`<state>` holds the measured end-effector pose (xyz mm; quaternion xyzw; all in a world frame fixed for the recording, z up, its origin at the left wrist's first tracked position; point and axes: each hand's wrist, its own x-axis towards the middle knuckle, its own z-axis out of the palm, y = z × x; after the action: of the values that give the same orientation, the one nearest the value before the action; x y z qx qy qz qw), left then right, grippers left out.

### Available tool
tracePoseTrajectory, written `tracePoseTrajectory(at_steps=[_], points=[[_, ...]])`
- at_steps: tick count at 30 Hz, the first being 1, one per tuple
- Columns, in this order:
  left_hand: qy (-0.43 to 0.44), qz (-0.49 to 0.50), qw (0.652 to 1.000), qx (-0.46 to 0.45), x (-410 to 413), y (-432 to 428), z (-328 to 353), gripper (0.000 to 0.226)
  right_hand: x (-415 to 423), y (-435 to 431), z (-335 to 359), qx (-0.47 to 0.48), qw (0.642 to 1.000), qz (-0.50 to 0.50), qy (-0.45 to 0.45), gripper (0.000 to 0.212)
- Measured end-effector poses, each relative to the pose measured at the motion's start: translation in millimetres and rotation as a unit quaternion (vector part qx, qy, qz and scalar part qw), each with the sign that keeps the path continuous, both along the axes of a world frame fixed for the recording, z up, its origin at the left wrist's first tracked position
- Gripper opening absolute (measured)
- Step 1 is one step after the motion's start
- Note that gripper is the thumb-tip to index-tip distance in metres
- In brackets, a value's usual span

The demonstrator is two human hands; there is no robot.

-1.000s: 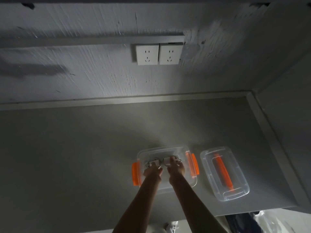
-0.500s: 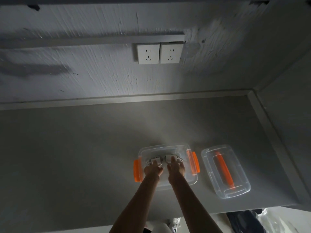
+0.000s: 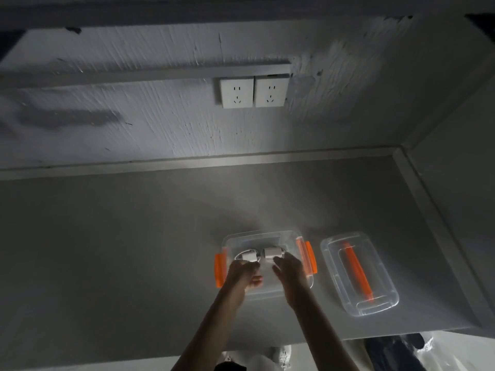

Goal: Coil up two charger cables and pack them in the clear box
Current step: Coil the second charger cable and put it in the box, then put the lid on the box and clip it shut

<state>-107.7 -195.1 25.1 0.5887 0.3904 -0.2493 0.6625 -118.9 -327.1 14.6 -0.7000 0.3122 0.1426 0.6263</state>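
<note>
The clear box (image 3: 258,236) with orange side latches stands on the grey table near its front edge. Inside it lie two white charger bricks side by side, the left charger (image 3: 247,256) and the right charger (image 3: 272,253), with white cable coiled around and beneath them. My left hand (image 3: 243,273) is over the near half of the box, fingers loosely curled and blurred, its tips just short of the left charger. Beside it, my right hand (image 3: 288,269) has spread fingers, tips right behind the right charger. Neither hand grips anything.
The clear lid (image 3: 375,303) with an orange handle lies flat to the right of the box. Two white wall sockets (image 3: 253,92) sit on the rough wall behind. A side wall (image 3: 455,183) closes the table's right end. The table's front edge (image 3: 160,357) runs under my forearms.
Both hands have drawn back toward me off the chargers, which now lie uncovered in the box. The camera view has shifted slightly.
</note>
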Motion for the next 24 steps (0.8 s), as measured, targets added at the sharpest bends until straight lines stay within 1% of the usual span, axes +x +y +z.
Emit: tracePoseTrajectory(at_steps=[1, 2, 3, 4, 5, 6, 7, 8, 9, 10, 11, 12, 14, 17, 21, 22, 24], points=[[-0.073, -0.04, 0.99, 0.117, -8.9, 6.9, 3.2, 0.008, -5.3, -6.1, 7.0, -0.073, 0.996, -0.008, -0.045, 0.036], [-0.143, -0.077, 0.954, 0.25, -19.9, 15.1, 4.8, 0.011, -12.5, -13.2, 14.4, -0.177, 0.98, -0.016, -0.085, 0.036], [-0.193, -0.125, 0.902, 0.365, -30.4, 25.1, 4.7, 0.018, -20.0, -22.7, 18.2, -0.276, 0.954, -0.014, -0.116, 0.038], [-0.199, -0.162, 0.867, 0.427, -39.1, 34.1, 4.6, 0.031, -26.1, -33.3, 17.7, -0.343, 0.931, -0.009, -0.127, 0.043], [-0.169, -0.185, 0.864, 0.436, -45.7, 42.1, 4.7, 0.044, -32.2, -42.7, 13.1, -0.363, 0.926, 0.013, -0.106, 0.05], [-0.136, -0.199, 0.871, 0.428, -49.3, 47.8, -0.6, 0.055, -37.4, -49.4, 13.0, -0.346, 0.935, 0.032, -0.075, 0.058], [-0.122, -0.223, 0.875, 0.412, -51.2, 51.0, -4.0, 0.063, -39.6, -54.2, 9.6, -0.312, 0.948, 0.045, -0.045, 0.064], [-0.148, -0.256, 0.866, 0.403, -52.0, 50.9, -7.5, 0.066, -41.8, -56.1, 7.6, -0.281, 0.958, 0.053, -0.034, 0.068], [-0.196, -0.281, 0.847, 0.407, -53.7, 50.1, -10.4, 0.067, -44.5, -57.2, 4.7, -0.266, 0.962, 0.055, -0.036, 0.067], [-0.234, -0.291, 0.828, 0.419, -56.3, 49.4, -14.1, 0.072, -48.3, -56.2, 3.4, -0.263, 0.963, 0.054, -0.037, 0.057], [-0.248, -0.287, 0.821, 0.428, -58.3, 50.0, -17.0, 0.079, -52.4, -54.2, 0.5, -0.263, 0.962, 0.057, -0.041, 0.04], [-0.249, -0.277, 0.82, 0.434, -60.9, 52.3, -19.0, 0.085, -58.1, -50.5, -0.6, -0.263, 0.962, 0.06, -0.041, 0.027], [-0.255, -0.268, 0.817, 0.442, -67.4, 60.2, -23.1, 0.091, -73.0, -42.2, -1.4, -0.241, 0.968, 0.056, -0.041, 0.02], [-0.267, -0.272, 0.803, 0.458, -76.1, 66.4, -23.4, 0.095, -89.4, -35.7, -1.0, -0.206, 0.977, 0.03, -0.041, 0.018], [-0.281, -0.256, 0.777, 0.502, -81.3, 58.7, -21.3, 0.089, -90.0, -40.5, -8.7, -0.138, 0.99, -0.002, -0.018, 0.013], [-0.275, -0.26, 0.779, 0.5, -80.6, 60.5, -23.0, 0.086, -88.6, -41.9, -10.2, -0.111, 0.993, -0.024, -0.011, 0.012], [-0.266, -0.273, 0.778, 0.5, -82.3, 67.9, -27.7, 0.081, -86.9, -43.2, -15.9, -0.063, 0.996, -0.067, -0.001, 0.019]])
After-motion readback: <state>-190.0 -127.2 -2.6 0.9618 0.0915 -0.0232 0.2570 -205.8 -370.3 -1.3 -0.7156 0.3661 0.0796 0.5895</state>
